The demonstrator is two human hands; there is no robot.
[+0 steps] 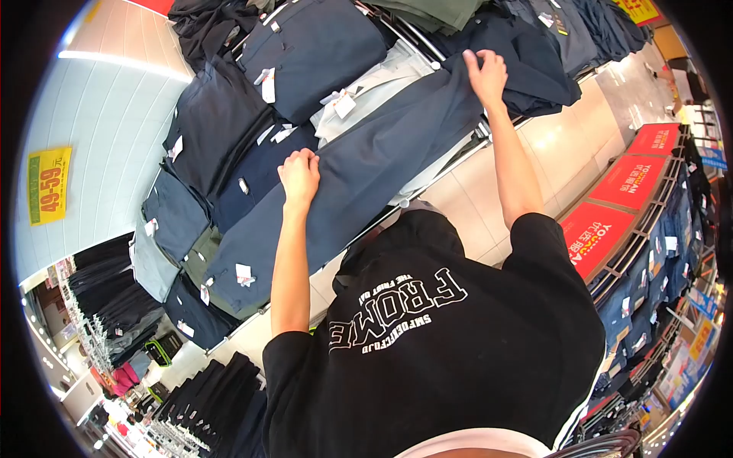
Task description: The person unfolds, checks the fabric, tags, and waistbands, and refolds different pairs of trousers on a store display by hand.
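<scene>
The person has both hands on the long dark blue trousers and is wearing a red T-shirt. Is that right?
Not quite: the T-shirt is black, not red, as the head view shows. The left hand and right hand are both on the long dark blue trousers.

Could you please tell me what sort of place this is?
Most likely a clothing shop. Many trousers with white tags lie piled on a display, jeans hang at the right below red signs, and a yellow sign reads 49-59, apparently a price.
</scene>
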